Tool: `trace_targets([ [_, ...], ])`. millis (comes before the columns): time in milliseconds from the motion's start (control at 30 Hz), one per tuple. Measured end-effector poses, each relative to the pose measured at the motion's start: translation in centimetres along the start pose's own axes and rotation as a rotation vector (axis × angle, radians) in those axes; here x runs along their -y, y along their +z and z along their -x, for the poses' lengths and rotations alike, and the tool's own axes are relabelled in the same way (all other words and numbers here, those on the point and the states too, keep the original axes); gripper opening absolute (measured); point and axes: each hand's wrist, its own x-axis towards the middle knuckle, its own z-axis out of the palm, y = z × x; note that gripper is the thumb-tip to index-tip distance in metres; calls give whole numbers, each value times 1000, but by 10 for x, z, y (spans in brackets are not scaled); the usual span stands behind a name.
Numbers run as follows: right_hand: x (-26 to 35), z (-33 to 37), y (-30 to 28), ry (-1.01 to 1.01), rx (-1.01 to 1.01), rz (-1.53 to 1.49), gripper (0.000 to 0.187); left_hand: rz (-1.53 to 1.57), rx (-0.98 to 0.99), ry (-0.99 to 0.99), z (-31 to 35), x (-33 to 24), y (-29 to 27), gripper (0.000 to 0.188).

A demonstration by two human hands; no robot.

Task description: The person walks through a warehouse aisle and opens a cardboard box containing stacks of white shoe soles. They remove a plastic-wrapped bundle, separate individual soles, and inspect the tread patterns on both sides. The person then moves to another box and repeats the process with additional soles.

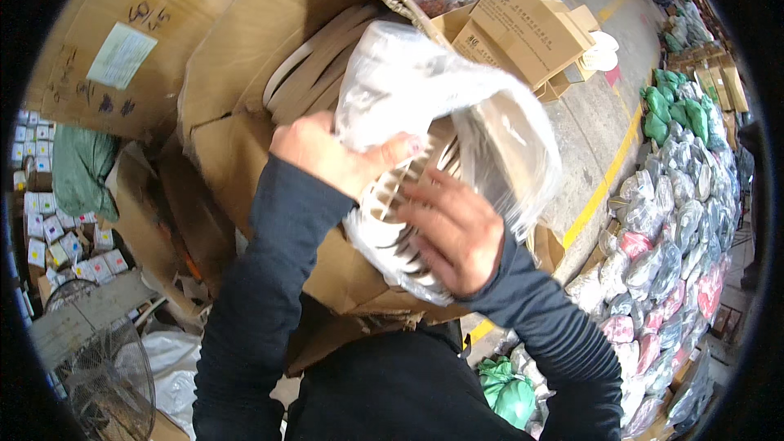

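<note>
A clear plastic bag [396,69] sits at the mouth of a large brown carton [224,151], its opening turned toward me. Inside it a stack of thin, pale curved pieces [382,202] shows its edges; their exact kind is not clear. My left hand [331,151] clasps the bag's left side, thumb across the top of the stack and the other fingers hidden. Spread over the edges of the pieces are the slightly blurred fingers of my right hand [457,229]. Behind the bag, long brown curved strips [314,73] lie in the carton.
Smaller brown boxes [523,28] stand beyond the bag. On the right, many plastic-wrapped bundles [670,220] are heaped past a yellow floor line [600,188]. A caged fan [106,376], a green sack [82,167] and small white boxes [49,229] are at left.
</note>
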Motion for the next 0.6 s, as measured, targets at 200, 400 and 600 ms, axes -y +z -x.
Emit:
trace_targets([
  [200, 16, 12, -4, 123, -42, -3, 40, 58, -28, -46, 2, -19, 4, 44],
  [400, 12, 20, 2, 98, -74, -24, 33, 110, -108, 91, 2, -9, 6, 37],
  [600, 7, 20, -2, 142, -56, -102, 36, 35, -10, 108, 1, -9, 6, 47],
])
